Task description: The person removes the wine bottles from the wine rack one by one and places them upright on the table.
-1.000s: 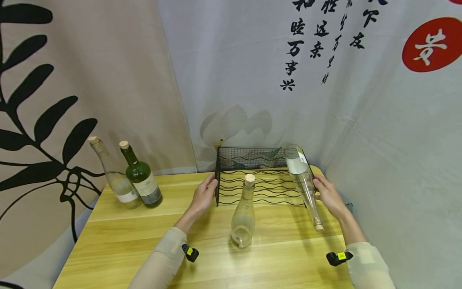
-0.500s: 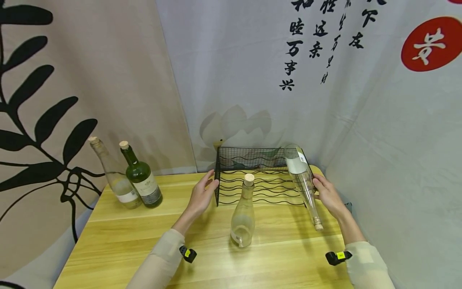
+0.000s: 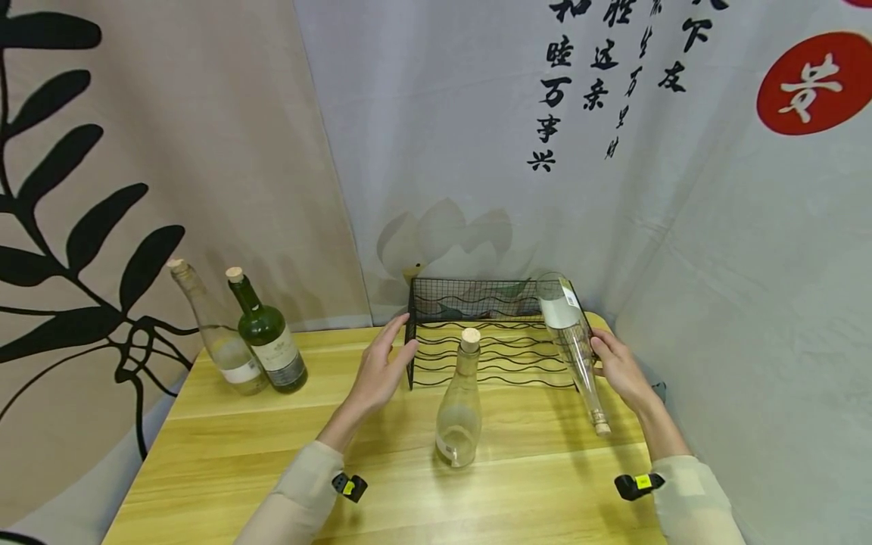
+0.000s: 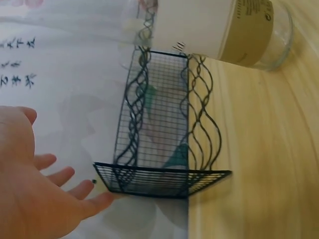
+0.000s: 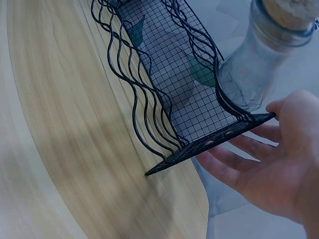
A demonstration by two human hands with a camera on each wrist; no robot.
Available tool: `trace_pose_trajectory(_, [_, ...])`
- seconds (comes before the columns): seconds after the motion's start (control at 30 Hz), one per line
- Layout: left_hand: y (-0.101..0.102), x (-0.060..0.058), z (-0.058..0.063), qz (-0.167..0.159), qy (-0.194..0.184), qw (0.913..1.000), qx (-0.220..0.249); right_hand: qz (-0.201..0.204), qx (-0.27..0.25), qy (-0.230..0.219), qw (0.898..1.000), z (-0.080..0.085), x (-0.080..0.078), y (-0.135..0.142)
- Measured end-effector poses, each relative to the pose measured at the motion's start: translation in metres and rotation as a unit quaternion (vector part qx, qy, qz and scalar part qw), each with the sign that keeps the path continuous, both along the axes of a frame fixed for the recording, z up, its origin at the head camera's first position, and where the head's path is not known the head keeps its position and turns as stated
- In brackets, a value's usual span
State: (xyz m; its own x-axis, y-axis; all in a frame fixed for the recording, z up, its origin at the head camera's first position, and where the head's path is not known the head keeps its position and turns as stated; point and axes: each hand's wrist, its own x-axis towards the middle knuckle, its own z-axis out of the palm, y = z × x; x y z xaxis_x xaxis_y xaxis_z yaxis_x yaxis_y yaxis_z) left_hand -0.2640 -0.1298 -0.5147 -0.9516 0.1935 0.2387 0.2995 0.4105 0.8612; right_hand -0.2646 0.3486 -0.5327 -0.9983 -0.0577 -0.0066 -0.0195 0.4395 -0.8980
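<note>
A black wire bottle rack [image 3: 411, 344] stands at the back of the table. Across its right end lies a corked clear bottle [image 3: 562, 312], neck toward me; its neck [image 5: 254, 64] fills the right wrist view's upper corner. My right hand [image 3: 620, 369] touches the rack's right side panel, fingers extended along the outside and thumb at the edge. Beside the left panel, my left hand [image 3: 376, 372] is spread, fingers straight; in the left wrist view a fingertip overlaps the panel's corner. Upright before the rack is another corked clear bottle [image 3: 458, 420], held by neither hand.
Farther left on the wooden table [image 3: 225, 454] stand a corked clear bottle [image 3: 228, 341] and a green wine bottle [image 3: 272, 341], side by side. A printed cloth [image 3: 463, 151] hangs right behind the rack. The table's right edge runs close to my right hand.
My left hand has drawn back slightly to the left from the rack's side, its thumb and fingers spreading wider. My right hand, the rack and the bottles stay put.
</note>
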Motion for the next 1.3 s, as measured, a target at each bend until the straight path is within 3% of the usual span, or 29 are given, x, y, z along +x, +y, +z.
trace_pose_trajectory(0.27, [0.006, 0.015, 0.021, -0.033, 0.07, 0.9968, -0.019, -0.003, 0.006, 0.002, 1.0, -0.001, 0.0, 0.001])
trace_pose_trajectory(0.43, [0.01, 0.022, 0.03, -0.045, 0.09, 0.9948, -0.011, -0.005, 0.004, 0.003, 1.0, 0.0, 0.002, 0.0])
trace_pose_trajectory(1.0, [0.025, 0.052, 0.063, -0.13, 0.12, 0.9815, 0.073, -0.006, 0.0, 0.005, 1.0, -0.002, 0.0, -0.001])
trace_pose_trajectory(1.3, [0.039, 0.063, 0.068, -0.182, 0.139, 0.9695, 0.086, 0.003, -0.021, 0.006, 1.0, -0.001, 0.001, -0.002])
